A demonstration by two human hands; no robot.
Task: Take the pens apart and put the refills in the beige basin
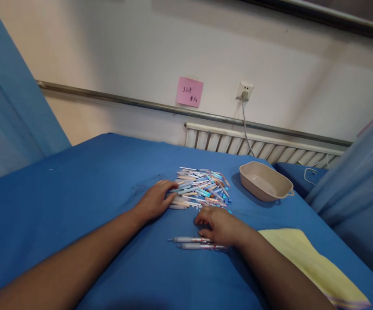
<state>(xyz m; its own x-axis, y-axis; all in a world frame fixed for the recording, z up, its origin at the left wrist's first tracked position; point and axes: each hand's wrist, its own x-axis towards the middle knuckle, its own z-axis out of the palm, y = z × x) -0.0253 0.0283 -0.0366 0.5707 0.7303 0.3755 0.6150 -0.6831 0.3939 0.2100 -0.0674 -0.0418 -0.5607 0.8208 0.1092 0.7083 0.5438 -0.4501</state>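
A pile of pen parts (202, 189), with white, pale blue, turquoise and peach barrels and thin white refills, lies on the blue cloth. My left hand (156, 200) rests at the pile's left edge, its thumb and fingers parted around the ends of some barrels; no firm grip shows. My right hand (222, 224) hovers at the near side of the pile with loosely bent fingers, thumb apart, and nothing visible between them. Just below it lie two assembled pens, one white-barrelled pen (186, 239) and another pen (193, 246), side by side, their right ends near my hand.
A beige plastic basin (265, 183) stands right of the pile. The yellow cloth (312, 262) lies at the near right, partly behind my right forearm. Beyond the blue-covered table (109, 172) are a radiator (225, 142), a plugged socket (244, 91) and blue curtains (361, 181).
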